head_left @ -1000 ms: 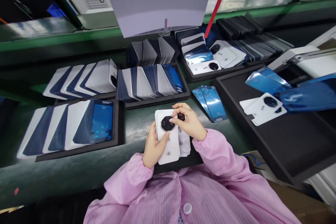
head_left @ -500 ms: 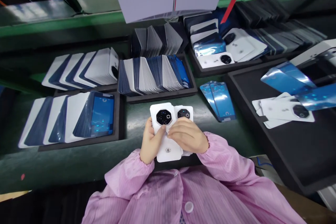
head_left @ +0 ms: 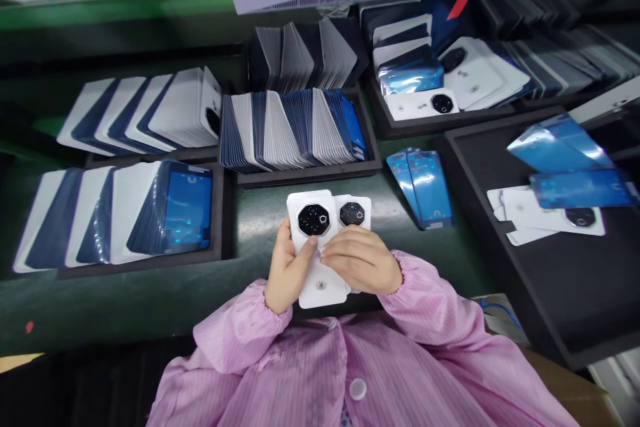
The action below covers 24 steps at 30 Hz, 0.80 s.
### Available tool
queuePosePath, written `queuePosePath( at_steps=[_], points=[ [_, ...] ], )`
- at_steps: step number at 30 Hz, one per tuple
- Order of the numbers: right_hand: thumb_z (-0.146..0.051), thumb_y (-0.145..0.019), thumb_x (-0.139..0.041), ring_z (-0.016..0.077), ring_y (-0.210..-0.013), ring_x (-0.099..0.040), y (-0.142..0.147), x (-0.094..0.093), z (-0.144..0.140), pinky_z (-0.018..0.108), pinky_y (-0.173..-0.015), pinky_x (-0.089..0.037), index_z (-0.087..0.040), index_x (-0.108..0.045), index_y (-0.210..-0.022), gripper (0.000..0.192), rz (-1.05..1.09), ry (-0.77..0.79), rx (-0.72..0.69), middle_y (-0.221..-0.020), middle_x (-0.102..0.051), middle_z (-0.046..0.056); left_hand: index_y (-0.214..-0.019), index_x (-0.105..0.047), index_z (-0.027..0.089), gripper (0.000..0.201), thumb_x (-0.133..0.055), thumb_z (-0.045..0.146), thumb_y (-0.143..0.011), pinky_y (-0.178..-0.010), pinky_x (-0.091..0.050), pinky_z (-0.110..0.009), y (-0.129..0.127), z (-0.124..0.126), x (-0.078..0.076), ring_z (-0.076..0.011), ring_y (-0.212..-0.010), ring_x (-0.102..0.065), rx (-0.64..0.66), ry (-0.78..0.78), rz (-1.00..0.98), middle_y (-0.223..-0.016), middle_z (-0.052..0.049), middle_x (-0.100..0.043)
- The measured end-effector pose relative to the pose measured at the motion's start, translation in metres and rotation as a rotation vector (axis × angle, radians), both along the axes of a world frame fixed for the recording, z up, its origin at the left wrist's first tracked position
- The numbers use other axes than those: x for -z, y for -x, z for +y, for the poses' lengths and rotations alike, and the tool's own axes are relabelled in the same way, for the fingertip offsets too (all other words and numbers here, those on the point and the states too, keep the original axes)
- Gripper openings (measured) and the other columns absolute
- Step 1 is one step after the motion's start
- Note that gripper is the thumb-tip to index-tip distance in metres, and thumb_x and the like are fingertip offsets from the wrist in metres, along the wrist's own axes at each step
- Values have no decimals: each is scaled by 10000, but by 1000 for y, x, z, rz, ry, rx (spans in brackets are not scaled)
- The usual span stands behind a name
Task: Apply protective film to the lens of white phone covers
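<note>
While your left hand [head_left: 286, 273] grips white panel [head_left: 321, 273], grip of your right hand [head_left: 365, 260] unclear; fanned panels [head_left: 287, 130] already pack middle tray [head_left: 310, 175], blue sheets [head_left: 430, 190] lie loose on table [head_left: 255, 230].

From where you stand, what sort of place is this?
Probably a factory workstation: dark trays hold rows of similar panels, the left hand holds a white panel, and the pink sleeves are gathered.
</note>
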State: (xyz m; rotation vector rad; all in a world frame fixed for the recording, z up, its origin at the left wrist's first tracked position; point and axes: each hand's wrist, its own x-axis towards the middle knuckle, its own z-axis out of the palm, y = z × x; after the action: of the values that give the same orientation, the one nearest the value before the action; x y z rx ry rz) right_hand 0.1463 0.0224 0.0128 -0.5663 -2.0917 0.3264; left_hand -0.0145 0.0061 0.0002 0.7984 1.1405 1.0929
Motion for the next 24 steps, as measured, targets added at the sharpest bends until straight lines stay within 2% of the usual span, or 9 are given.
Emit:
queuePosePath(
  at_steps=[8,21,24],
  points=[
    [-110,-855,-572,167,-815,-680,0,-2,-1,314,-669,-564,-193,-628,-970,152,-28,20,20,-836,-728,51,-1189,-463,206,449,-652,354,-808,-931,-458,-372,1,0,0,-237,-1078,-610,8,-18,48,-1165,-87,-638],
    [-127,-868,-569,162,-802,-683,-2,-2,-1,310,-653,-565,-198,-634,-955,129,-42,10,8,-832,-726,43,-1223,-445,200,474,-644,357,-823,-947,-459,-382,0,-3,-1,-235,-1069,-618,17,-83,66,-1161,-97,-643],
    [-122,-859,-577,171,-847,-682,-2,0,-3,327,-703,-572,-218,-627,-1008,184,-16,22,29,-851,-722,36,-1204,-456,203,460,-653,347,-814,-942,-474,-384,-1,-3,-3,-234,-1058,-629,6,-73,71,-1154,-95,-652]
  ],
)
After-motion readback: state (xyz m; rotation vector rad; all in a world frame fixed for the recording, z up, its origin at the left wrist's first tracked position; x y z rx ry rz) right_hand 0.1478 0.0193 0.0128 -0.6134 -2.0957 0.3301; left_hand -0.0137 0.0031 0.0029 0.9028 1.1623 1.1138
